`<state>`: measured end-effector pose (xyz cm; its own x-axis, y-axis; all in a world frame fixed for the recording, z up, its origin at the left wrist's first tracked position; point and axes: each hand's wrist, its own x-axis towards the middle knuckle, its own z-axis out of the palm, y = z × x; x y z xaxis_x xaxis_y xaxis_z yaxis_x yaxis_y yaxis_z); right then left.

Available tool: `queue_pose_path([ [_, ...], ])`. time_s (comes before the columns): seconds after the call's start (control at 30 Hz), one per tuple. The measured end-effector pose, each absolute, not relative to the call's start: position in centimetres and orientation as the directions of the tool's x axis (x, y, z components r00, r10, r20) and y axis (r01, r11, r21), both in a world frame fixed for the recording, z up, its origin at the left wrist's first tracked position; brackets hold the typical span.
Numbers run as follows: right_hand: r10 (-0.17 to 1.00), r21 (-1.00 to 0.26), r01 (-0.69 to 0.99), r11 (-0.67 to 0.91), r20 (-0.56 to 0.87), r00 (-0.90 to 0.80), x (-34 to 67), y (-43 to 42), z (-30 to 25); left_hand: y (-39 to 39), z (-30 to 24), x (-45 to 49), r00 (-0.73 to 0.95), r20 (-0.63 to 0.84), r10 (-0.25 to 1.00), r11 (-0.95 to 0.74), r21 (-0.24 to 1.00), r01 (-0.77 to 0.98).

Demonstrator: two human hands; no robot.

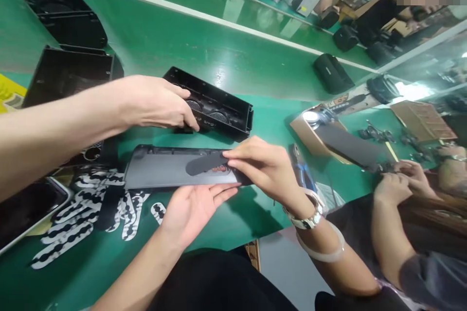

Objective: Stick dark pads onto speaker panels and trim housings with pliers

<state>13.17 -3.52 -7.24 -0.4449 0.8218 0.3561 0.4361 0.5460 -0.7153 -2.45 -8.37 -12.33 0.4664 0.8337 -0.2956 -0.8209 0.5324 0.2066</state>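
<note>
A long flat grey panel [164,167], with a dark oval patch and small red marks near its right end, is held just above the green bench. My left hand [189,206] supports it from underneath, palm up, fingers curled against its lower edge. My right hand [264,165], with a watch and a bangle on the wrist, grips the panel's right end, fingertips pressed on its top face. Another person's arm reaches in from the left. That hand [153,102] rests on a black speaker housing [215,107] just behind the panel.
Black-and-white patterned gloves [83,216] lie left of the panel, beside black trays [69,70] and a dark tray [22,209]. A cardboard box [314,138] stands to the right. Black speakers [332,73] ride the green belt. A co-worker's hands [401,180] work at the right.
</note>
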Motion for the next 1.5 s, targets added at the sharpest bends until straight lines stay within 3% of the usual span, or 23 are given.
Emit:
queue_pose_path([
  [0.33, 0.707, -0.591, 0.404, 0.698, 0.481, -0.519, 13.7, -2.5, -7.0, -8.4, -11.9, -2.2, 0.404, -0.306, 0.862, 0.492, 0.310, -0.814],
  [0.77, 0.661, -0.464, 0.473, 0.750, 0.561, -0.498, 13.9, -3.8, -7.9, -8.7, -12.3, -1.6, 0.376, -0.279, 0.883, 0.449, 0.270, -0.852],
  [1.1, 0.631, -0.351, 0.532, 0.770, 0.540, -0.557, 14.2, -4.0, -7.5, -8.7, -12.3, -1.5, 0.367, -0.303, 0.879, 0.447, 0.262, -0.855],
  [1.5, 0.631, -0.352, 0.528, 0.773, 0.514, -0.581, 14.3, -3.8, -7.3, -8.7, -12.3, -1.4, 0.374, -0.307, 0.875, 0.459, 0.282, -0.842],
])
